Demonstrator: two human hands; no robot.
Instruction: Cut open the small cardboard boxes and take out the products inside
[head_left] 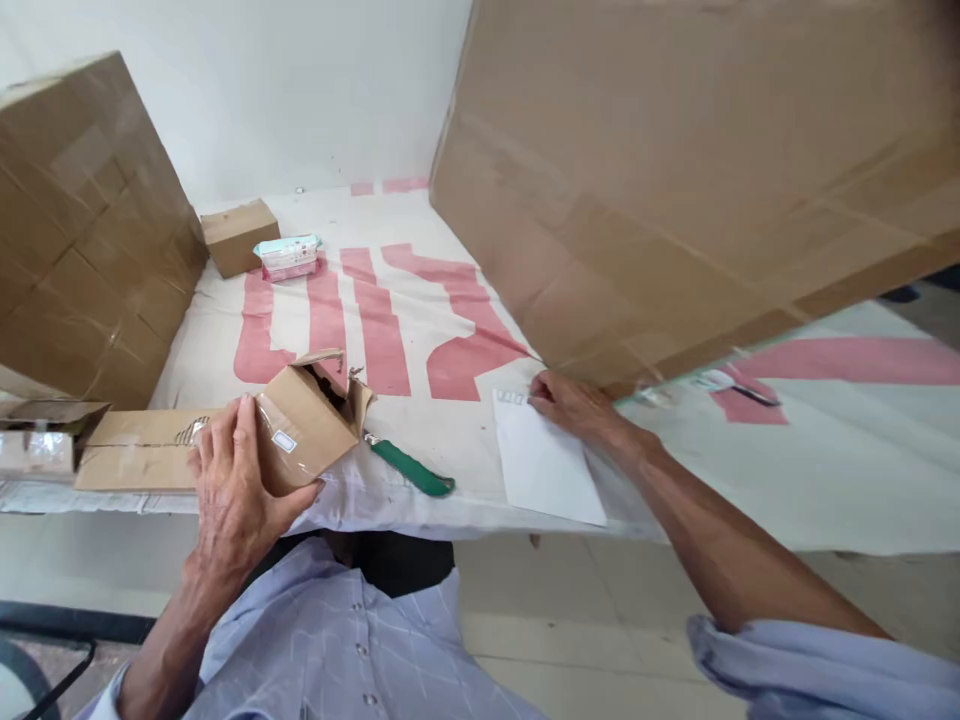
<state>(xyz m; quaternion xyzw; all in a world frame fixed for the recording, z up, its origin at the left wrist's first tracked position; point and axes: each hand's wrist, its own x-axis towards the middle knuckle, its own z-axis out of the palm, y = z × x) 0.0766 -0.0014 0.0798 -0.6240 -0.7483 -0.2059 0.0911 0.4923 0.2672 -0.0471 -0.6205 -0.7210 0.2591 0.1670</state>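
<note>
My left hand (pixel 238 480) is wrapped round a small cardboard box (pixel 300 430), thumb along its near side and fingers on the left. The box is tilted, and its torn flaps stand open at the far right end. A green-handled knife (pixel 412 468) lies just right of the box, its tip hidden by it. My right hand (pixel 574 403) has its fingers curled together at the upper right edge of a white sheet of paper (pixel 544 465), which lies on the table. Small printed marks run along the sheet's top edge.
Large cardboard boxes stand at left (pixel 90 240) and right (pixel 675 200). A flat carton (pixel 139 450) lies by the front edge. Farther back are a small box (pixel 240 238) and a pack of wipes (pixel 289 257). Scissors (pixel 739 385) lie at right on the white cloth (pixel 847 460).
</note>
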